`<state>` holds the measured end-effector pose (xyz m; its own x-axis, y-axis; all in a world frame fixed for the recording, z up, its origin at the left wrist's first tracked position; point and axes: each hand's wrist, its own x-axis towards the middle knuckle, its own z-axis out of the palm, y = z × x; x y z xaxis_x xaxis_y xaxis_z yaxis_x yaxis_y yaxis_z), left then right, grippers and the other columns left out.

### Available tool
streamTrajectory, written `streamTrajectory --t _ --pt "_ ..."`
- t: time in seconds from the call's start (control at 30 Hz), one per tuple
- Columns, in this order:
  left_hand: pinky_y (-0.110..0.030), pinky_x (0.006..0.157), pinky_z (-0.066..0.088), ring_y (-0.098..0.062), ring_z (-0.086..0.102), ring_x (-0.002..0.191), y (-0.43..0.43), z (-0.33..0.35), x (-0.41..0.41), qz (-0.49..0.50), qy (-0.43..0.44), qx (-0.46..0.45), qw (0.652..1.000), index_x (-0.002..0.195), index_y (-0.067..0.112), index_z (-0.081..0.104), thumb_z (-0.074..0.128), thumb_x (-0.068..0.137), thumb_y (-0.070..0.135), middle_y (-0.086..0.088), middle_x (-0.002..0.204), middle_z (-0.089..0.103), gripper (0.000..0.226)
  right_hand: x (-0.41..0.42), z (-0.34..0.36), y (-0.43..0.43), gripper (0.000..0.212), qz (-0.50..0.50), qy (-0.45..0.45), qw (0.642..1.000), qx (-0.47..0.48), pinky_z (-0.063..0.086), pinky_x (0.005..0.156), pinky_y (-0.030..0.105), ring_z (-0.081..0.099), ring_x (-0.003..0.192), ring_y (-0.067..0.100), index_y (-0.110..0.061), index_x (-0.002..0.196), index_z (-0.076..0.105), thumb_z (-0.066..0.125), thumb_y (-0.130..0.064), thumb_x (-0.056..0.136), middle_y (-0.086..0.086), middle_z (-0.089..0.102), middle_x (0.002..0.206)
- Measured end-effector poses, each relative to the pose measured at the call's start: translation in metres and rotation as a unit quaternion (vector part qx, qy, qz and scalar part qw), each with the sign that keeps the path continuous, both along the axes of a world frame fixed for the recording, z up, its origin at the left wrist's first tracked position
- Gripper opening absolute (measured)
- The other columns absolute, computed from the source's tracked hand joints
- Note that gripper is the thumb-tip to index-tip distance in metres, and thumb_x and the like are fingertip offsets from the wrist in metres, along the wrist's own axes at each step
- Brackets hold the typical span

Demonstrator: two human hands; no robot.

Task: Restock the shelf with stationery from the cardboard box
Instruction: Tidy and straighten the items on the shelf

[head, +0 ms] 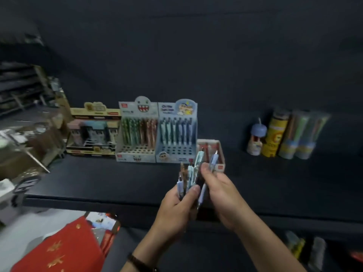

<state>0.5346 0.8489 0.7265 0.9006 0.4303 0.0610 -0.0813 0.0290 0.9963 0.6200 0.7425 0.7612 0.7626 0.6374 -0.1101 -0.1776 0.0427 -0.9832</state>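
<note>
- A pen bundle [189, 173] is clasped in the left grip [176, 205].
- One pale blue pen [213, 160] is pinched in the right grip [220, 191], alongside.
- Display boxes [177, 154] are set just beyond both, on the shelf [98, 179].

Single view, worn on our head. We face forward and down onto the dark shelf [98, 179], standing close at its near edge. Pen boxes [157, 132] sit farther back, left of centre. Wide-angle, edges bowed.
</note>
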Motion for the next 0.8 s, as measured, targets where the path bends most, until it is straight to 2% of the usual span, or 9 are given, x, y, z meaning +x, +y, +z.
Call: streamTrajectory --t 0.1,0.2,0.27,0.37,0.43,0.5,0.63,0.7,0.8 --pt "-0.026 0.048 0.039 -0.022 0.046 0.052 0.036 0.003 0.008 0.057 -0.006 -0.004 0.998 0.08 0.004 0.056 0.059 0.105 0.032 -0.013 0.061 0.052 0.037 0.028 0.01 0.028 0.049 -0.04 -0.142 0.986 -0.081 0.051 0.074 0.032 0.069 0.07 0.007 -0.017 0.095 0.075 0.047 -0.057 0.104 -0.005 0.072 0.072" --pt "-0.024 0.041 0.038 -0.02 0.05 0.05 0.075 0.007 0.008 0.07 0.004 -0.064 0.995 0.088 0.003 0.058 0.057 0.106 0.027 -0.014 0.066 0.056 0.03 0.057 0.018 0.05 0.025 0.014 -0.166 0.982 -0.094 0.039 0.054 0.033 0.047 0.048 0.014 -0.016 0.095 0.062 0.058 -0.037 0.107 0.008 0.05 0.066" --pt "-0.027 0.042 0.035 -0.02 0.047 0.048 0.101 0.012 0.01 0.07 0.004 -0.085 0.994 0.091 0.004 0.066 0.059 0.105 0.027 -0.015 0.069 0.057 0.027 0.075 0.027 0.063 0.01 0.012 -0.174 0.98 -0.092 0.046 0.05 0.035 0.054 0.05 0.021 -0.017 0.101 0.061 0.067 -0.022 0.104 0.018 0.06 0.072" --pt "-0.032 0.053 0.034 -0.023 0.047 0.053 0.143 0.019 0.019 0.039 -0.006 -0.088 0.995 0.1 0.012 0.08 0.068 0.096 0.039 -0.016 0.077 0.062 0.03 0.091 0.043 0.079 0.026 -0.025 -0.19 0.976 -0.103 0.057 0.056 0.037 0.07 0.062 0.03 -0.015 0.115 0.058 0.077 -0.011 0.097 0.02 0.075 0.081" --pt "-0.035 0.054 0.038 -0.025 0.048 0.054 0.17 0.021 0.026 -0.003 -0.011 -0.081 0.997 0.113 0.003 0.075 0.072 0.087 0.045 -0.016 0.08 0.064 0.05 0.098 0.051 0.089 0.029 -0.053 -0.195 0.973 -0.115 0.056 0.057 0.038 0.076 0.07 0.036 -0.013 0.117 0.056 0.076 -0.011 0.097 0.017 0.078 0.084" --pt "-0.036 0.053 0.041 -0.026 0.048 0.054 0.192 0.026 0.034 -0.045 0.0 -0.047 0.998 0.113 0.001 0.072 0.073 0.084 0.048 -0.016 0.079 0.063 0.055 0.105 0.055 0.099 0.024 -0.086 -0.21 0.966 -0.127 0.055 0.058 0.04 0.077 0.072 0.038 -0.011 0.117 0.052 0.07 -0.014 0.101 0.014 0.08 0.088" --pt "-0.032 0.058 0.042 -0.021 0.045 0.057 0.23 0.023 0.057 -0.124 0.002 -0.018 0.992 0.122 0.01 0.069 0.065 0.093 0.044 -0.006 0.077 0.06 0.045 0.115 0.053 0.121 0.018 -0.143 -0.247 0.947 -0.148 0.048 0.047 0.027 0.067 0.055 0.027 -0.009 0.113 0.044 0.061 -0.013 0.107 0.013 0.079 0.084" --pt "-0.032 0.059 0.041 -0.021 0.041 0.056 0.245 0.019 0.07 -0.145 0.021 -0.026 0.989 0.123 0.008 0.065 0.057 0.104 0.035 -0.005 0.076 0.055 0.034 0.114 0.05 0.132 0.012 -0.149 -0.259 0.941 -0.156 0.048 0.049 0.028 0.065 0.055 0.023 -0.014 0.108 0.045 0.055 -0.017 0.11 0.013 0.078 0.082" --pt "-0.036 0.059 0.035 -0.021 0.033 0.058 0.255 0.008 0.083 -0.158 0.025 -0.069 0.985 0.119 0.007 0.062 0.046 0.113 0.02 -0.007 0.078 0.045 0.021 0.111 0.045 0.147 0.012 -0.139 -0.209 0.959 -0.134 0.054 0.054 0.033 0.071 0.064 0.029 -0.02 0.11 0.05 0.042 -0.026 0.115 0.023 0.075 0.095"
